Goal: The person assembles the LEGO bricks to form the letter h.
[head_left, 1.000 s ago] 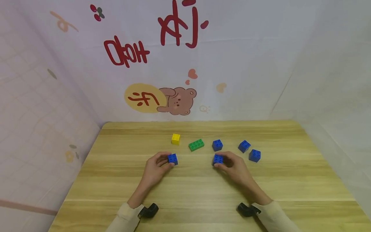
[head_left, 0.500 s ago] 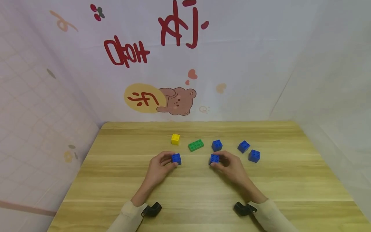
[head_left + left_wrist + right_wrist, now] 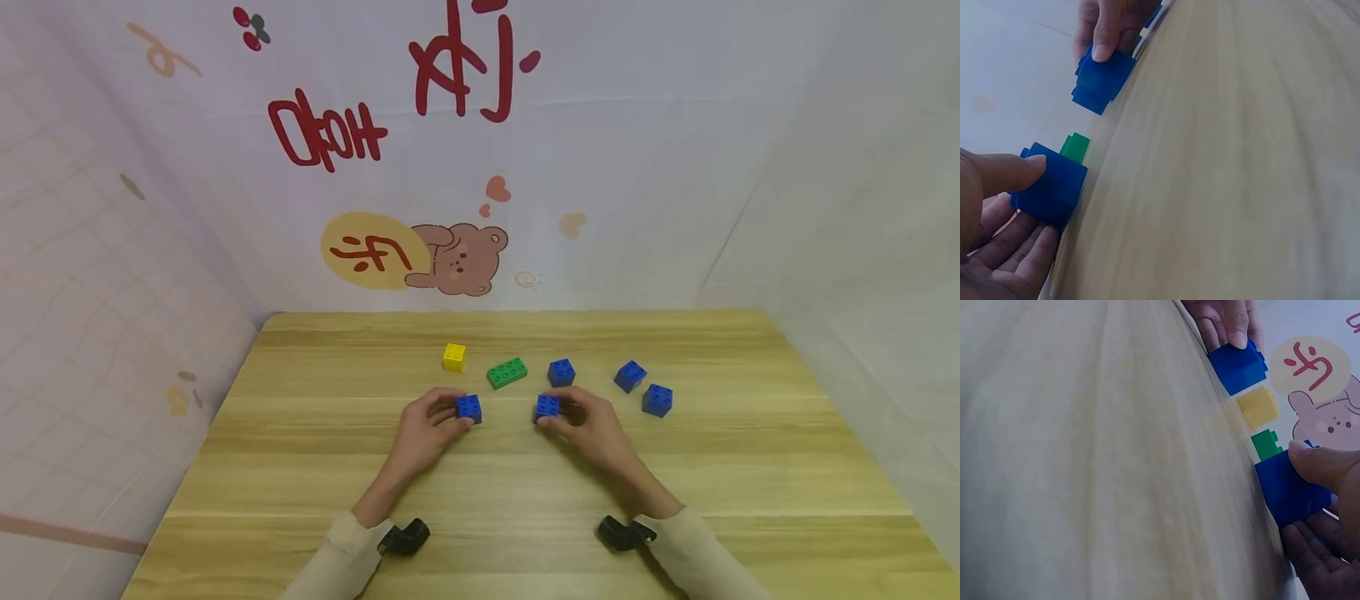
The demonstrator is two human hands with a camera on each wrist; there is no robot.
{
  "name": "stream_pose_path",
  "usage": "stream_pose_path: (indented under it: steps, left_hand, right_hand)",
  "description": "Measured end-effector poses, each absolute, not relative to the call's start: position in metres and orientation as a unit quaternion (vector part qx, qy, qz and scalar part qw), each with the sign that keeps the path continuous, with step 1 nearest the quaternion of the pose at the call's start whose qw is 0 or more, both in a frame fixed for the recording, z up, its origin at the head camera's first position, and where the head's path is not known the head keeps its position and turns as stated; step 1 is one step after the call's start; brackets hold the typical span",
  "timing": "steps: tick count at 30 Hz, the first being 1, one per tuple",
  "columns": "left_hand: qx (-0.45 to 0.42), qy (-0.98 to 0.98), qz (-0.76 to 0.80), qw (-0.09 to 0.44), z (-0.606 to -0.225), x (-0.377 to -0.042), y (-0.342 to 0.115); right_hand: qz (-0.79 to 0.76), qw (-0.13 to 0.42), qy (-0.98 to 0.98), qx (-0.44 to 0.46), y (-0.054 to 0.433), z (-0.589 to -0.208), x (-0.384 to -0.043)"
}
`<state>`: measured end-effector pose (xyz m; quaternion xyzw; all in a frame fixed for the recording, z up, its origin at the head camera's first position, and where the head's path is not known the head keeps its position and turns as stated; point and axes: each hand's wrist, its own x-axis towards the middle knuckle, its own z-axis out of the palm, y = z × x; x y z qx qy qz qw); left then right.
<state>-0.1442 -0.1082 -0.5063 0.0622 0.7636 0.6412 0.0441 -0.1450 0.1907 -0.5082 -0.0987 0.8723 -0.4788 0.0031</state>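
My left hand point(image 3: 426, 427) pinches a blue toy building brick point(image 3: 469, 408) between thumb and fingers, studs facing up. Across a short gap, my right hand point(image 3: 594, 428) grips a second blue building brick point(image 3: 547, 407) the same way. Both wrist views show the thumbs pressed on the near faces, with fingers behind; in the left wrist view the left brick point(image 3: 1054, 184) is low over the wooden tabletop. Just beyond the gap lies a green eight-stud brick point(image 3: 507, 372). Another blue brick point(image 3: 561, 372) stands right behind the right hand's fingers.
A yellow brick point(image 3: 453, 357) stands behind the left hand. To the right of the right hand are a blue brick point(image 3: 631, 376) and another blue brick point(image 3: 657, 400). White printed cloth point(image 3: 615, 167) hangs along the table's back edge point(image 3: 360, 315) and sides.
Both hands have moved inward, the left one rightward and the right one leftward, so the two held blue bricks are closer together. The other bricks have stayed in place.
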Motion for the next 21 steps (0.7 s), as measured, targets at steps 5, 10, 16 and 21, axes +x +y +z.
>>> stream_pose_path:
  steps: [5, 10, 16, 21]
  left_hand:
    - [0.065, 0.768, 0.636, 0.045, -0.504, -0.144, -0.101]
    - [0.065, 0.767, 0.636, 0.049, -0.503, -0.144, -0.096]
    - [0.067, 0.767, 0.636, 0.050, -0.503, -0.146, -0.092]
    - [0.071, 0.767, 0.636, 0.055, -0.502, -0.148, -0.089]
  right_hand:
    - [-0.479, 0.010, 0.872, -0.096, 0.185, -0.511, -0.147]
    - [-0.483, 0.012, 0.870, -0.092, 0.179, -0.512, -0.148]
    - [-0.494, 0.010, 0.865, -0.083, 0.172, -0.514, -0.151]
    - [-0.499, 0.012, 0.864, -0.069, 0.168, -0.514, -0.151]
